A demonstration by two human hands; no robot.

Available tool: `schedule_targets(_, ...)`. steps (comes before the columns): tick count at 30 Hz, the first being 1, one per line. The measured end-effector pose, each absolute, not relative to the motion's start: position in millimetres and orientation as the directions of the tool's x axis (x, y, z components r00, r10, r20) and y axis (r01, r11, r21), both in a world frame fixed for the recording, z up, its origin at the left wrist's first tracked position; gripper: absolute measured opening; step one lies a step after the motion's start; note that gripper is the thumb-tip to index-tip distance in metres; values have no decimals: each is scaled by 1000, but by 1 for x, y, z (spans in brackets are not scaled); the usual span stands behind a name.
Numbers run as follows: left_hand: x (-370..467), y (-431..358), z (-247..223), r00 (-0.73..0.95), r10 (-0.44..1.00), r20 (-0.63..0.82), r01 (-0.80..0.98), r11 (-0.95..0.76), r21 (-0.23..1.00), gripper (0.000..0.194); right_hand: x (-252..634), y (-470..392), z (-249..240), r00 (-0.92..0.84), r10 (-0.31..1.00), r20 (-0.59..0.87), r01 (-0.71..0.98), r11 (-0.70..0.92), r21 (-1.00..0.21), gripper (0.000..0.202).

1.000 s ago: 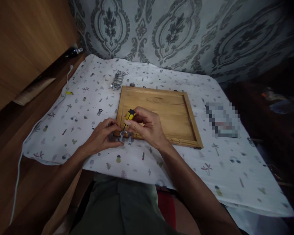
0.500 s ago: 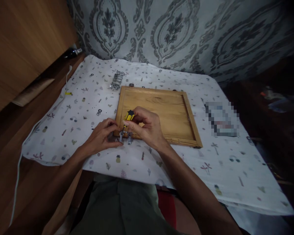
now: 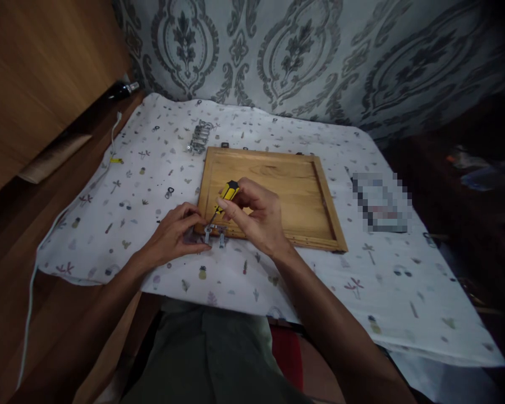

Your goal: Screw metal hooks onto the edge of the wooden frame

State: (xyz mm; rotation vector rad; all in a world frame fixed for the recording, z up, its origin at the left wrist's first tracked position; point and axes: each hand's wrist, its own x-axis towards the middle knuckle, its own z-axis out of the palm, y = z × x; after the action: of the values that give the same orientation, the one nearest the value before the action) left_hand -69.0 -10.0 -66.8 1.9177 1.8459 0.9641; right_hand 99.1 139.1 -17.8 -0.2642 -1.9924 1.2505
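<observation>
While aslant, screwdriver [image 3: 230,191] over rimmed wooden panel [image 3: 297,193].

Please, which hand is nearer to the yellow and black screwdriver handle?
The right. The right hand grips the screwdriver handle; the left hand is lower and to its left, at the metal fitting.

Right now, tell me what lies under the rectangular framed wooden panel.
The white printed cloth extends around the rectangular framed wooden panel and seems to run beneath it; anything else under there is covered and cannot be seen.
</observation>
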Motion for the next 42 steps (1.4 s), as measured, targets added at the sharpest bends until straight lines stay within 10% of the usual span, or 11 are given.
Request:
schedule_targets(22, -70, -11, -66, -26, 969, 246, 775, -136, 617, 41, 98, 138, -15, -721, 458, 520, -231, 549, -804, 38)
schedule_targets(42, -70, -10, -72, -1, 939, 345, 794, -209, 571, 40, 99, 136, -11, -887, 287, 363, -297, 248, -922, 37)
